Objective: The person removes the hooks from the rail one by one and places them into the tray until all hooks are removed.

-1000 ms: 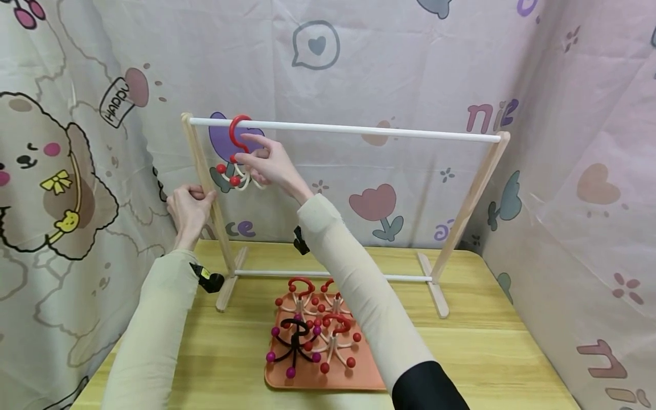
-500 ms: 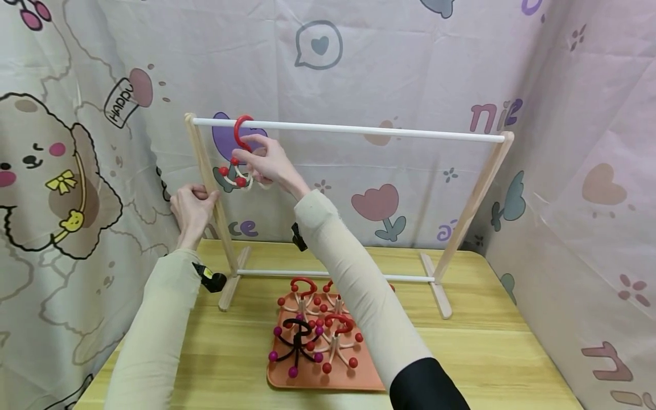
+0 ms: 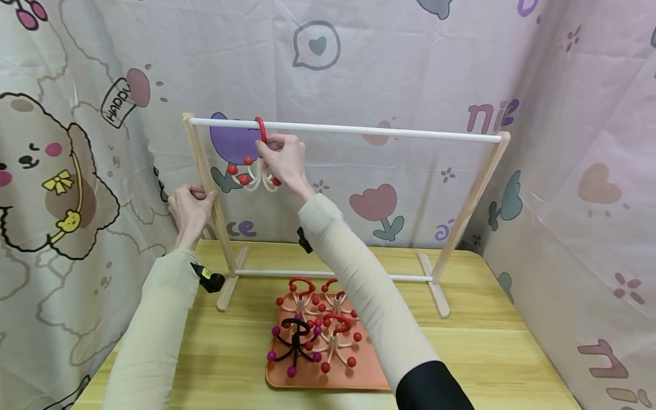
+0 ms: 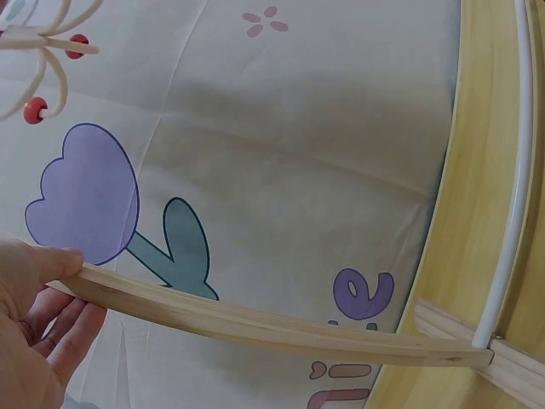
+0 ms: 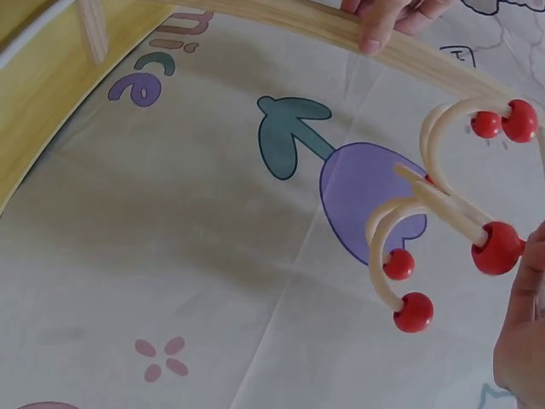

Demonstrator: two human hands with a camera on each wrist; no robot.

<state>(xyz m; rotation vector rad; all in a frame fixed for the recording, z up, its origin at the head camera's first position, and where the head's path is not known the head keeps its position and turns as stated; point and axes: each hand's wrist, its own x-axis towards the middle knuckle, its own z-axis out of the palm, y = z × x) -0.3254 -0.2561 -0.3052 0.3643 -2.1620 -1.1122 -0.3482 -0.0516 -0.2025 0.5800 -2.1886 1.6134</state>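
In the head view my right hand (image 3: 287,162) pinches a multi-armed hanger (image 3: 261,128) near the base of its red hook, which loops over the white top rail (image 3: 359,130). Cream curved arms with red ball tips hang below; they also show up close in the right wrist view, with a red ball (image 5: 415,313) at one end. My left hand (image 3: 191,210) grips the left wooden post (image 3: 219,228) of the rack at mid-height. The left wrist view shows thumb and fingers of the left hand (image 4: 38,319) on either side of this post (image 4: 255,328).
An orange tray (image 3: 363,371) on the wooden table (image 3: 492,353) bears several red-hooked hangers (image 3: 334,341) and a black one (image 3: 295,341) with purple balls. My right forearm hides part of it. The rack's lower rail (image 3: 282,273) runs behind. Printed cloth (image 3: 328,85) surrounds the table.
My right hand and the hanger have moved right along the top rail. The hanger has turned, and its hook now appears narrower. My left hand stays on the post.
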